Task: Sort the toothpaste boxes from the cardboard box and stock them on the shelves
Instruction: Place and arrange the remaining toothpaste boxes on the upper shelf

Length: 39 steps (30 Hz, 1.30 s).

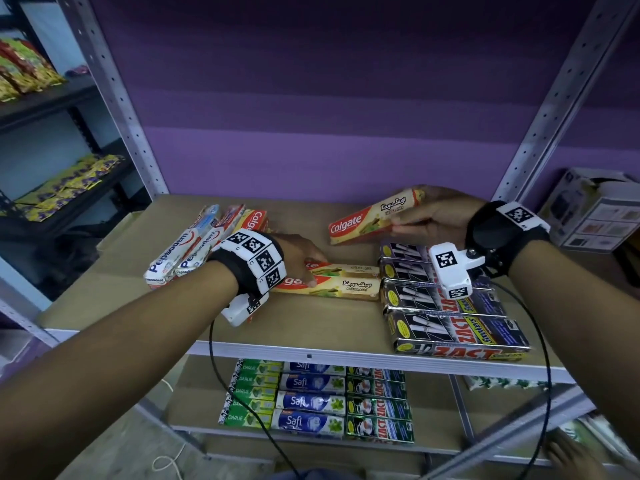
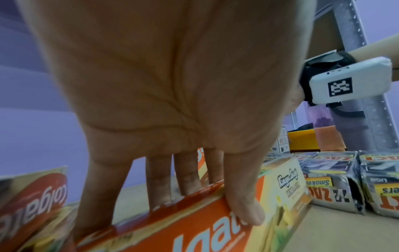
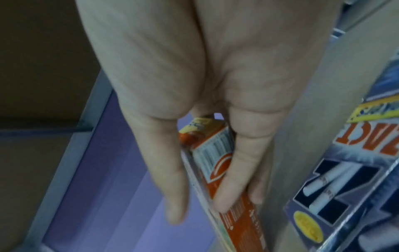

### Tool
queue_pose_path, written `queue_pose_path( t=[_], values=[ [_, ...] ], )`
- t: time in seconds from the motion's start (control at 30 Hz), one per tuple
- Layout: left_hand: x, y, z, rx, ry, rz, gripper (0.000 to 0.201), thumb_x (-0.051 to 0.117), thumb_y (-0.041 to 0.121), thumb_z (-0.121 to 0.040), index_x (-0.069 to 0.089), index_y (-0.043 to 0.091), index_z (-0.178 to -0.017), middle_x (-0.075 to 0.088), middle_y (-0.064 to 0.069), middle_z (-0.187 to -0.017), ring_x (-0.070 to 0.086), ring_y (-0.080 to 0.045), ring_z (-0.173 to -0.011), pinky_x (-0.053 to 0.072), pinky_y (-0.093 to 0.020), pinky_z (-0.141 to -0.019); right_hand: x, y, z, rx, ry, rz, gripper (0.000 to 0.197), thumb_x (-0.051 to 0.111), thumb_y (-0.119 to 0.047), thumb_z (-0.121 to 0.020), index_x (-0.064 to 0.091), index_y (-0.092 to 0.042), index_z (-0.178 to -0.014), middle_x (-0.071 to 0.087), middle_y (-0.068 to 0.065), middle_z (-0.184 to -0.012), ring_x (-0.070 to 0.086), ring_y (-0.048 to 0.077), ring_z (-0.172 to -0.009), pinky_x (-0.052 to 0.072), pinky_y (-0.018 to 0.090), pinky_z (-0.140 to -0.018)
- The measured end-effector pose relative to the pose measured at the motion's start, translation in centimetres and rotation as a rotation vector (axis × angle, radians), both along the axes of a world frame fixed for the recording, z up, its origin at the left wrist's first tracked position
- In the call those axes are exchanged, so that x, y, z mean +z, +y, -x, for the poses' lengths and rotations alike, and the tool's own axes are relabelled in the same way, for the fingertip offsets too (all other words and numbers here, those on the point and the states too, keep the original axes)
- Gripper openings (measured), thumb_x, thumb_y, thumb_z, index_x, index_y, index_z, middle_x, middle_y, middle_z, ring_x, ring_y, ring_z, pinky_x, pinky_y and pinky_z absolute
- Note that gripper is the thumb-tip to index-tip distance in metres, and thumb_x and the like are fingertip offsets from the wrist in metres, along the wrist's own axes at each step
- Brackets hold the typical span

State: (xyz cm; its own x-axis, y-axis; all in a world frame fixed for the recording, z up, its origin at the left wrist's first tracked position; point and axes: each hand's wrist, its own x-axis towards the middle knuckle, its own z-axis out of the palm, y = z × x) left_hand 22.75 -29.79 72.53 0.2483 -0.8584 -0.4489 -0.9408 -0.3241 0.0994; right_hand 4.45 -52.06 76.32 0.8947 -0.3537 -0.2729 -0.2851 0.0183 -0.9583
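A Colgate box [image 1: 375, 219], pinched at its right end by the right hand [image 1: 436, 216], hangs tilted above the far middle of the shelf [image 1: 311, 327]. The left hand [image 1: 298, 259] clasps the Colgate pair [image 1: 341, 282] lying just left of the Zact row [image 1: 450, 306]. Risk: the unsupported left end may dip on descent and knock the pair askew, or the box may land crooked against the Zact row.

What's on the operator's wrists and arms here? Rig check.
Both forearms bare, no sleeves. Left wrist band: black strap ringed with white blocks bearing black square markers. Right wrist band: black strap, white marker tiles. White camera modules hang under each wrist; black cables trail down.
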Motion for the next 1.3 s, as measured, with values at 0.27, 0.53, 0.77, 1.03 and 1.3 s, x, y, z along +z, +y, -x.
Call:
queue_pose_path(
  t=[0.27,0.53,0.77,1.03,1.3],
  values=[
    [0.6,-0.2,-0.3,0.028,0.023,0.068,0.043,0.044,0.034,-0.103,0.043,0.044,-0.144,0.052,0.008,-0.144,0.05,-0.018,-0.129,0.04,-0.037,-0.108,0.4,0.1,0.2,-0.082,0.088,0.483,0.068,0.076,0.012,-0.072,0.046,-0.021,-0.124,0.059,0.006,-0.112,0.066,0.008,-0.085,0.052,0.013,-0.057],
    [0.7,0.0,-0.6,0.084,0.044,0.094,0.071,0.078,0.043,-0.079,0.049,0.03,-0.142,0.057,0.008,-0.137,0.053,-0.014,-0.125,0.043,-0.033,-0.106,-0.4,0.6,-1.0,-0.182,-0.023,0.384,0.035,0.065,-0.009,-0.093,0.05,-0.022,-0.122,0.067,0.017,-0.106,0.073,0.025,-0.077,0.062,0.038,-0.068],
    [0.1,-0.4,0.0,0.072,-0.072,0.137,0.058,0.065,0.017,-0.09,0.049,0.035,-0.142,0.058,0.003,-0.137,0.057,-0.02,-0.121,0.046,-0.027,-0.089,0.0,-0.6,-1.3,-0.058,0.092,0.577,0.046,0.082,-0.007,-0.076,0.058,-0.025,-0.112,0.066,0.005,-0.107,0.069,0.021,-0.092,0.061,0.038,-0.076],
    [0.0,-0.6,0.1,0.087,-0.107,0.155,0.062,0.063,0.013,-0.092,0.044,0.043,-0.143,0.058,0.002,-0.137,0.06,-0.021,-0.117,0.053,-0.032,-0.089,-0.3,-0.8,-1.6,-0.007,0.2,0.786,0.057,0.076,-0.001,-0.077,0.043,-0.021,-0.118,0.063,0.009,-0.108,0.065,0.022,-0.085,0.06,0.041,-0.068],
    [-0.4,0.0,0.5,0.154,-0.122,0.195,0.062,0.064,0.016,-0.091,0.043,0.033,-0.146,0.054,-0.005,-0.137,0.056,-0.024,-0.12,0.047,-0.032,-0.095,-1.2,-1.4,-3.5,0.001,0.348,0.906,0.059,0.087,-0.029,-0.069,0.053,-0.022,-0.116,0.053,0.008,-0.121,0.056,0.026,-0.109,0.049,0.033,-0.087]
  ],
)
